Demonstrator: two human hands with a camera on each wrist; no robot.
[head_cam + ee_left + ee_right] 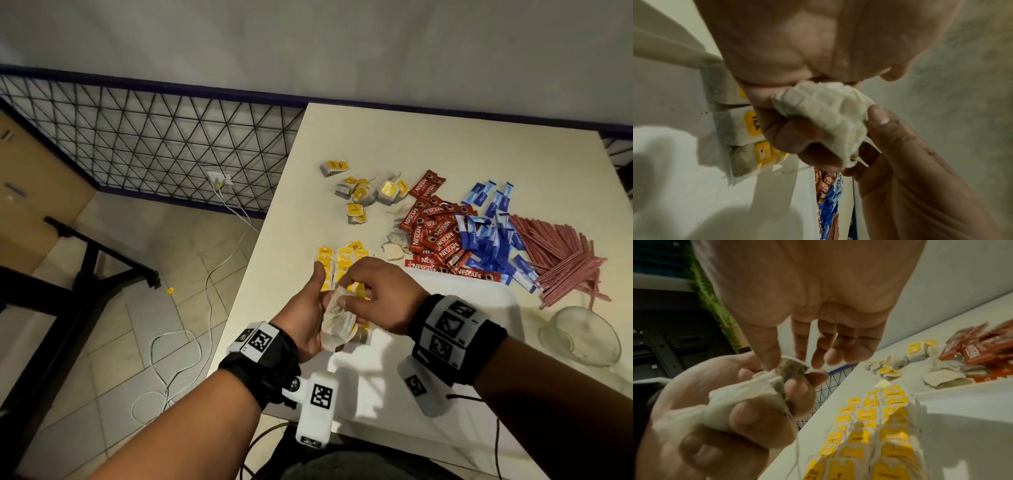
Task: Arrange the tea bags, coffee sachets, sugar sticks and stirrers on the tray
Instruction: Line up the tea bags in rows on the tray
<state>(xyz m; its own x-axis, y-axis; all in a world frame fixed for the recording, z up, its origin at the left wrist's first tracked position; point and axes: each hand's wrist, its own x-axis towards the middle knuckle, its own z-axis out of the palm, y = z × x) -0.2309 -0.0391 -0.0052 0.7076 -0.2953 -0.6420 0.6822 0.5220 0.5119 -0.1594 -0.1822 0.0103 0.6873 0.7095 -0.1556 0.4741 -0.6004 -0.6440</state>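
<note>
The step in hand looks like peeling one tea bag off a held bundle so it can join the rows on the tray, and it goes best if the left hand (306, 320) keeps its curled fingers firm round the bunch of tea bags (337, 327) while the right hand (378, 297) draws only the topmost bag, by its paper edge and not by the string, since loose threads trail below the bundle in the right wrist view and could drag a neighbour along. The pull should be slow and straight, toward the free end of the rows of yellow-tagged tea bags (342, 262) lying just beyond the fingertips of both hands, with the tag turned up to match them. The left hand sits palm up with its thumb raised and fingers wrapped round the bundle; the right hand arches over it from the right, thumb and forefinger pinching the upper bag, the other fingers loosely extended. Both wrists hover above the near left part of the white tray (486, 294). Past the right hand's knuckles lie the red coffee sachets (435, 233), the blue sugar sticks (486, 236) and the reddish stirrers (561, 253), heaped on the table (428, 137), with more loose tea bags (363, 192) farther out.
</note>
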